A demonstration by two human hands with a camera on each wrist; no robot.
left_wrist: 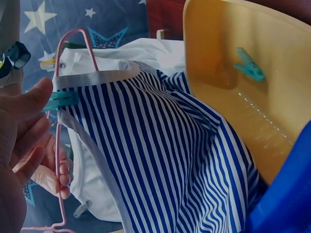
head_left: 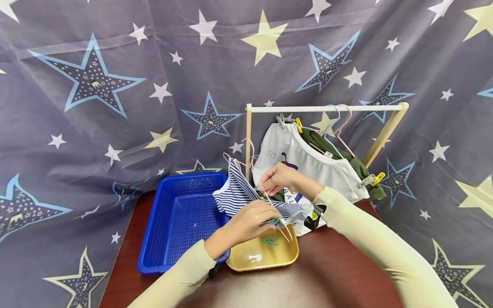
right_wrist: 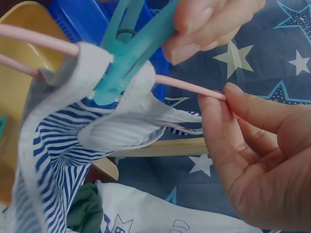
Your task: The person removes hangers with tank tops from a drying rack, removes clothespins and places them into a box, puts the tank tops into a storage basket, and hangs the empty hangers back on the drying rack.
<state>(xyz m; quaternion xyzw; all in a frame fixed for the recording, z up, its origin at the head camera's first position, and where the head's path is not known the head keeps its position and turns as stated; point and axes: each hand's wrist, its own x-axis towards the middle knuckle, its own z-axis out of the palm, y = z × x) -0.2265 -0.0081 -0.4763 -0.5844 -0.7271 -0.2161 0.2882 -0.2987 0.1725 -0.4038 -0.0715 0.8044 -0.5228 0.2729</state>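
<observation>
A blue-and-white striped sleeveless top (left_wrist: 141, 145) hangs on a pink hanger (right_wrist: 189, 88). My left hand (head_left: 252, 219) pinches the handles of a teal clothespin (right_wrist: 129, 53), whose tips lie across the white-edged shoulder strap and the hanger. With thumb and fingertips, my right hand (head_left: 283, 177) grips the hanger's pink wire just beside that strap. Both hands are over the yellow basin (head_left: 263, 266), close together. In the left wrist view, the top's striped fabric spreads down beside the basin.
Behind stands a drying rack (head_left: 277, 109) holding a white shirt (head_left: 323, 171) and a dark green garment (head_left: 381, 193), with grey and yellow clips (head_left: 379, 178). A blue basket (head_left: 148, 231) sits left. Another teal clothespin (left_wrist: 250, 64) lies in the basin. A starry curtain (head_left: 127, 51) backs the table.
</observation>
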